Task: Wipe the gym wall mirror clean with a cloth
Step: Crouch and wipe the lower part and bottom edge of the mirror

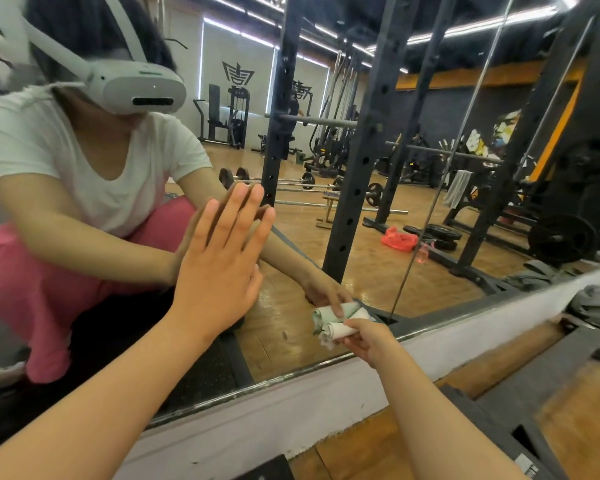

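**CLOTH HANDLING AT THE LOWER MIRROR EDGE**

1. Position. The cloth (329, 332) is bunched into a loose roll and pressed against the mirror (326, 258), close above the lower frame (291, 375). It sits at 5 o'clock from the frame centre and at 4 o'clock from the left hand (219, 271).

2. Hands. The right hand (368, 341) holds the cloth with its fingers curled round the rear of the roll. The left hand lies flat on the glass, fingers straight and close together, holding nothing. It probably serves as a brace.

3. Handling. The cloth appears light, soft and thin. It will likely fold and slip inside the grip under pressure. Hold it across the middle of the bunch, leaving a broad face toward the glass.

4. Caution. The glass is rigid, smooth and breakable, so apply even, moderate pressure. A flat palm may leave marks that need wiping afterwards.
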### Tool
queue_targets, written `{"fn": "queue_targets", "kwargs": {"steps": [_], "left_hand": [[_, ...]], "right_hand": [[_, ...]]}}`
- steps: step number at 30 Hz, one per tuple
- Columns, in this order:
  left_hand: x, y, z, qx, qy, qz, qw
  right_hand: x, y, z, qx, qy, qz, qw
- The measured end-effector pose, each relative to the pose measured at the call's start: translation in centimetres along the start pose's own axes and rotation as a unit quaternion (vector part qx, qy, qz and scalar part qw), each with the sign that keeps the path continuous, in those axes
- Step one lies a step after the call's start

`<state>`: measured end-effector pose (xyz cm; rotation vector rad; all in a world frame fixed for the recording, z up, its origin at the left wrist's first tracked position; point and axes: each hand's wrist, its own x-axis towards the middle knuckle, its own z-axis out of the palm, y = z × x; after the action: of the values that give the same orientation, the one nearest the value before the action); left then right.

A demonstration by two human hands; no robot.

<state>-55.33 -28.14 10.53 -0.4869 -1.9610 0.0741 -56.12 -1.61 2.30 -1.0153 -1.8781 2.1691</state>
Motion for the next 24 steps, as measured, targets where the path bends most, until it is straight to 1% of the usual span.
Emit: {"fn": "queue_targets", "kwargs": {"steps": [4,10,12,16,19,21,23,24], "left_hand": [[0.0,-0.4,-0.4,-0.003,-0.013,0.013,1.0],[0.0,-1.0,-0.9,-0.02,-0.025,0.025,0.999],[0.0,-1.2,-1.0,-0.029,-0.031,0.029,0.999],[0.0,-1.5,-1.2,-0.037,-0.037,0.04,0.998],[-0.1,-1.8,-1.4,-0.037,-0.042,0.048,0.997],[-0.2,-1.9,-1.5,-0.037,-0.042,0.053,0.997],[-0.3,-2.0,-1.6,-0.041,-0.042,0.055,0.997],[-0.3,-2.1,-1.6,-0.044,-0.04,0.057,0.997]], "right_hand": [[-1.6,-2.6,0.6,0.04,0.027,-0.039,0.998],[-4.7,-7.0,1.7,0.119,0.062,-0.098,0.986],[-6.0,-8.6,2.2,0.143,0.06,-0.129,0.979],[-8.5,-11.2,3.5,0.17,0.024,-0.21,0.963],[-9.3,-11.4,4.3,0.155,0.031,-0.27,0.95],[-9.0,-10.2,4.3,0.159,0.031,-0.293,0.942],[-7.8,-8.0,3.9,0.165,0.035,-0.283,0.944],[-7.0,-6.7,3.7,0.165,0.049,-0.263,0.949]]}}
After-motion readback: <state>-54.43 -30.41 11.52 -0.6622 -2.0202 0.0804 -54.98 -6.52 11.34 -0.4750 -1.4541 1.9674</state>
